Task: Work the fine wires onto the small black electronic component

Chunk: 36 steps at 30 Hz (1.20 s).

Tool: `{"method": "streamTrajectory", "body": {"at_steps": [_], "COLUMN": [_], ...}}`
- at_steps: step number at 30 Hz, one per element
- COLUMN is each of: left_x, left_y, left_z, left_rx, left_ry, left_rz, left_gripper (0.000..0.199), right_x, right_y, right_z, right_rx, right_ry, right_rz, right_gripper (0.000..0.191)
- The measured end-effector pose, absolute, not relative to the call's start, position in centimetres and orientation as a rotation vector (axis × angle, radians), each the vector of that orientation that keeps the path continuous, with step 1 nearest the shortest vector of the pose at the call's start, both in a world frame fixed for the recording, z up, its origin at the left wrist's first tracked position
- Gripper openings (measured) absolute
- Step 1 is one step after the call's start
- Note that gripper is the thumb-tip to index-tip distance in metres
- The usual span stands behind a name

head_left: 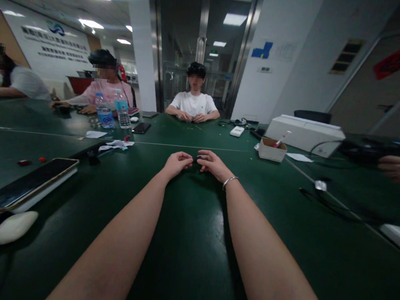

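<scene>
My left hand (178,163) and my right hand (213,164) meet just above the green table (187,243), arms stretched forward. Between their fingertips is a small black object (195,159), too small and partly hidden to name. The left thumb and fingers pinch its left end. My right fingers curl around its other end, with the thumb below. A silver bracelet (230,182) circles my right wrist.
At left lie a large phone (28,184) on a white box, a white mouse-shaped item (14,229) and paper scraps (117,145). Two water bottles (105,111) stand farther back. At right are a small carton (272,150), a white box (304,134) and cables. Other people sit around the table.
</scene>
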<state>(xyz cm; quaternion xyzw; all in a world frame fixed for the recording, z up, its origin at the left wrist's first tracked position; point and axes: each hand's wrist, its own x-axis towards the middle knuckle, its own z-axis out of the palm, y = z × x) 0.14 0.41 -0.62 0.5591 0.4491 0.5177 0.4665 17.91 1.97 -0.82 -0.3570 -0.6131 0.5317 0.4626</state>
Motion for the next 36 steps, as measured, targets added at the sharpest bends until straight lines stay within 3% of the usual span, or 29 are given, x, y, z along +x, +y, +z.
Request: {"method": "streamTrajectory", "body": {"at_steps": [2, 7, 10, 11, 16, 21, 25, 29, 33, 36], "left_x": [0.16, 0.08, 0.05, 0.05, -0.02, 0.04, 0.04, -0.05, -0.04, 0.03], "left_y": [0.35, 0.34, 0.43, 0.46, 0.52, 0.41, 0.30, 0.31, 0.36, 0.36], "left_z": [-0.61, -0.67, -0.74, -0.77, -0.83, -0.72, -0.66, -0.64, -0.66, -0.69], "left_rx": [1.382, 1.386, 1.372, 1.375, 1.377, 1.347, 1.369, 1.361, 1.361, 1.368], "left_ry": [1.092, 1.086, 1.082, 1.077, 1.064, 1.070, 1.058, 1.065, 1.073, 1.075], "left_rz": [1.265, 1.264, 1.271, 1.273, 1.278, 1.287, 1.278, 1.282, 1.292, 1.285], "left_gripper": [0.018, 0.020, 0.020, 0.020, 0.022, 0.021, 0.022, 0.023, 0.024, 0.022], "right_x": [17.67, 17.73, 17.89, 17.85, 17.63, 17.90, 17.37, 17.32, 17.71, 17.53], "right_y": [2.12, 2.31, 2.17, 2.13, 1.99, 1.78, 1.96, 1.87, 1.58, 1.69], "right_z": [-0.77, -0.89, -0.91, -0.88, -0.59, -0.57, -0.48, -0.23, -0.23, -0.33], "right_rx": [-0.970, -0.985, -0.906, -0.918, -1.026, -0.889, -1.040, -1.039, -0.963, -1.033], "right_ry": [-1.502, -1.583, -1.550, -1.529, -1.555, -1.554, -1.536, -1.616, -1.594, -1.530], "right_rz": [1.273, 1.252, 1.258, 1.251, 1.252, 1.288, 1.219, 1.242, 1.243, 1.232], "right_gripper": [0.024, 0.015, 0.044, 0.046, 0.020, 0.046, 0.024, 0.021, 0.052, 0.038]}}
